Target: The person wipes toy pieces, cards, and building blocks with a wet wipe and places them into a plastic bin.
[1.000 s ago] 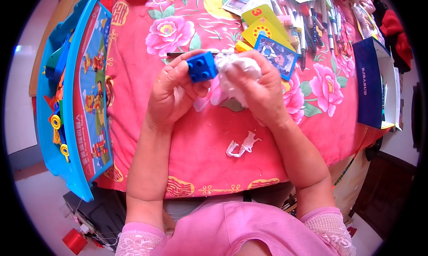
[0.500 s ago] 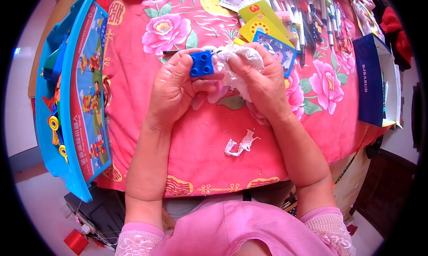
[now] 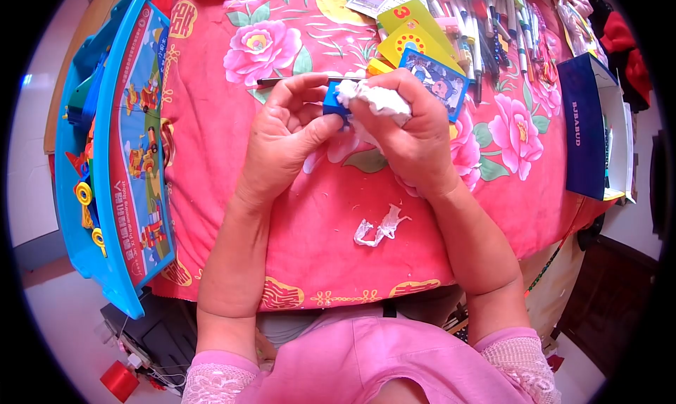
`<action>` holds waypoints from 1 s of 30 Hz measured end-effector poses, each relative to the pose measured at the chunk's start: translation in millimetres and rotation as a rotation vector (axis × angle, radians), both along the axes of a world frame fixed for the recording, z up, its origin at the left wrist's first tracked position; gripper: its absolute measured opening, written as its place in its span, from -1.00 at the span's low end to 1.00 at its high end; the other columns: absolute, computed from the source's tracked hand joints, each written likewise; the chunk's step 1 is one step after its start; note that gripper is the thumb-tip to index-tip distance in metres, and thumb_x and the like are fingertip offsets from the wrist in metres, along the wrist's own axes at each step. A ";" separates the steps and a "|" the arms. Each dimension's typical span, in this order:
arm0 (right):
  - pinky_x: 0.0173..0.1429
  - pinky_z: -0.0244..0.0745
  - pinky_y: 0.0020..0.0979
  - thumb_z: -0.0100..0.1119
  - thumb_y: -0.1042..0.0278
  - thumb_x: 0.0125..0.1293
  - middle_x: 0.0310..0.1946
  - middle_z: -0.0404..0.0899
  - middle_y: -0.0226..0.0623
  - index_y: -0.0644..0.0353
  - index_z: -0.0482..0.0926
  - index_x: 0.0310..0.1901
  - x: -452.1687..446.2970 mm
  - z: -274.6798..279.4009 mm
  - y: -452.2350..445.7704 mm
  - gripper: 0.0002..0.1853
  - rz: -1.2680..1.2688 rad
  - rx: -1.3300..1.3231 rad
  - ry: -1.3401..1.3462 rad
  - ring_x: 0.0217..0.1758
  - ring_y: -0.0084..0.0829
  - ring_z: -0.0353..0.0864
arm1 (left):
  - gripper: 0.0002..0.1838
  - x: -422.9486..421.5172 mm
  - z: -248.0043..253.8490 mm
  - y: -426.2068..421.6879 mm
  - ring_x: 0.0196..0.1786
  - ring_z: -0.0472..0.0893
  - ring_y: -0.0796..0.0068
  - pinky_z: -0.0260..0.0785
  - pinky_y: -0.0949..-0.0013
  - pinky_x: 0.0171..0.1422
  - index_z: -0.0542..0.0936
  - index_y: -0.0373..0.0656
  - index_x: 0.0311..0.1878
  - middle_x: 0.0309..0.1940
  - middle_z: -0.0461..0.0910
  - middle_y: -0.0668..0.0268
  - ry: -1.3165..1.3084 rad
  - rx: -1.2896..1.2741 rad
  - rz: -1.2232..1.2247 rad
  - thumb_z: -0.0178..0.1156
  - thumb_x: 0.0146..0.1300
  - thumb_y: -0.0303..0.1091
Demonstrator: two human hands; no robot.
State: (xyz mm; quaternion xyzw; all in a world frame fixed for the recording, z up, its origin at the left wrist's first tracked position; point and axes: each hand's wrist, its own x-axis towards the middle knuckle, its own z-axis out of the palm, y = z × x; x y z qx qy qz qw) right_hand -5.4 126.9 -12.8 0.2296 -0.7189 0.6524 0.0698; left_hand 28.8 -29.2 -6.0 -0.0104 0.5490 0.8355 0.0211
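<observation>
Between thumb and fingers, my left hand grips a blue building block above the table. My right hand is closed on a crumpled white tissue, which is pressed against the block's right side and covers part of it. The block's studs do not show clearly now. Nearer to me on the red floral cloth lies a torn scrap of tissue. A dark pen lies just beyond my left hand.
A blue bin with colourful toy parts stands at the left edge. Yellow cards, a blue-edged picture card and several pens lie at the back. A dark blue box is at the right.
My left hand has turned the block so its studded face no longer points up at me. My right hand has brought the tissue left onto the block. The tissue scrap has not moved.
</observation>
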 end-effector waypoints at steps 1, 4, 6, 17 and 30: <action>-0.31 0.44 -0.42 0.26 0.45 0.10 -0.45 0.50 -0.29 0.26 0.50 -0.29 -0.6 1.3 1.8 -0.83 0.010 0.050 0.046 -0.37 -0.42 0.55 | -0.59 0.3 -0.3 -2.1 -0.16 0.55 0.58 0.43 0.56 -0.14 0.37 -0.25 0.08 -0.17 0.53 0.28 -0.009 -0.049 -0.035 0.19 0.15 -0.56; -0.27 0.41 -0.38 0.27 0.48 0.03 -0.44 0.49 -0.24 0.25 0.52 -0.31 -3.0 5.3 6.1 -0.82 0.037 0.178 0.156 -0.35 -0.32 0.53 | -0.58 1.3 -2.0 -9.4 -0.10 0.53 0.57 0.43 0.51 0.00 0.40 -0.27 0.10 -0.14 0.50 0.31 -0.010 -0.183 -0.099 0.18 0.13 -0.60; -0.26 0.42 -0.39 0.26 0.50 0.01 -0.42 0.50 -0.22 0.25 0.53 -0.29 -5.1 5.0 7.7 -0.81 0.047 0.238 0.193 -0.34 -0.30 0.53 | -0.59 0.9 -3.7 -10.1 -0.10 0.53 0.57 0.43 0.52 -0.01 0.43 -0.29 0.08 -0.12 0.47 0.33 0.027 -0.252 -0.093 0.18 0.12 -0.62; -0.30 0.42 -0.35 0.24 0.50 -0.03 -0.44 0.48 -0.23 0.21 0.51 -0.35 -0.5 11.7 7.0 -0.83 0.129 0.236 0.158 -0.35 -0.23 0.53 | -0.61 1.5 -4.1 -10.2 -0.14 0.54 0.54 0.46 0.48 -0.04 0.45 -0.36 0.04 -0.10 0.37 0.34 0.068 -0.256 -0.147 0.21 0.09 -0.62; -0.29 0.38 -0.53 0.15 0.42 0.20 -0.43 0.50 -0.36 0.30 0.50 -0.27 -2.4 12.5 5.3 -0.86 -0.034 -0.076 -0.289 -0.35 -0.57 0.48 | -0.47 1.2 0.2 -15.2 0.00 0.51 0.49 0.39 0.45 0.08 0.34 -0.22 0.20 -0.06 0.50 0.25 0.034 -0.005 -0.183 0.20 0.12 -0.55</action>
